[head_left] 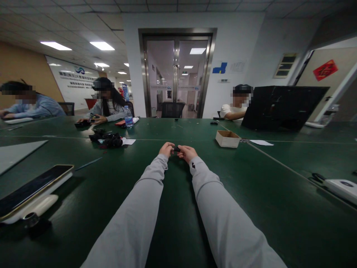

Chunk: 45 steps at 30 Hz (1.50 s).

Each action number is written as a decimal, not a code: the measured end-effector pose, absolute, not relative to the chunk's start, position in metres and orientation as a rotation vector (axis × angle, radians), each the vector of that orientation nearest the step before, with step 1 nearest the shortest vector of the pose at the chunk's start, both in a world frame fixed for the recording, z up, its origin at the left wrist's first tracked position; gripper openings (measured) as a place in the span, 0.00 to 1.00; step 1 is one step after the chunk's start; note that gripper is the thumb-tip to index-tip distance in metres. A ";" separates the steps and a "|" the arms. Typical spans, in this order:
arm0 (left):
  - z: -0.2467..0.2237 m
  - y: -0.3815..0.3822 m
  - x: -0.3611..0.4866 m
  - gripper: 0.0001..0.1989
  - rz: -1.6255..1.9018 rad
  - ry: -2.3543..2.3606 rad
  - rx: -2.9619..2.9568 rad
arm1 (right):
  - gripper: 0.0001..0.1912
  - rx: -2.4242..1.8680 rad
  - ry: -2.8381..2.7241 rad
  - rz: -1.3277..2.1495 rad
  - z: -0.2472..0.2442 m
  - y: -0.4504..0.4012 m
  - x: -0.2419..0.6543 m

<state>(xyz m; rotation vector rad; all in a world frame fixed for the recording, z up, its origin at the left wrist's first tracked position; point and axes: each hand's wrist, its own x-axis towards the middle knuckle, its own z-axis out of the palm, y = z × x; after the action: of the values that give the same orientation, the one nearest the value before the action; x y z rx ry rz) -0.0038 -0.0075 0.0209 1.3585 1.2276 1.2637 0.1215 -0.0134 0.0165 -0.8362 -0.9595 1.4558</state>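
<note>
Both my arms reach forward over the green table [125, 208]. Between my hands is a small black object [176, 149], too small to make out in detail. My left hand [166, 149] pinches its left end with bent fingers. On its right end, the fingers of my right hand [188, 152] are closed. The hands are nearly touching, just above the tabletop.
Black items [107, 139] lie in a pile at the left, near a water bottle [128, 117]. An open box [228, 139] stands at the right. A phone [36, 190] rests front left. Several people sit across the table; a monitor [281, 106] stands back right.
</note>
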 end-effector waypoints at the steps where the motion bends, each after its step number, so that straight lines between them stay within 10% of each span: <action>1: 0.021 -0.007 -0.004 0.09 1.265 1.229 1.356 | 0.09 -0.837 -0.960 1.456 0.016 -0.013 0.122; 45: 0.008 0.004 -0.009 0.12 1.447 1.240 1.416 | 0.13 -0.828 -1.119 1.511 0.012 -0.012 0.125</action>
<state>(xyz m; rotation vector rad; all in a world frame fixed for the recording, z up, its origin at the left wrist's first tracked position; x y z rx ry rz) -0.0093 0.0041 0.0077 1.4162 1.2400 1.4474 0.1255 -0.0121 0.0122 -0.8282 -1.1192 1.5108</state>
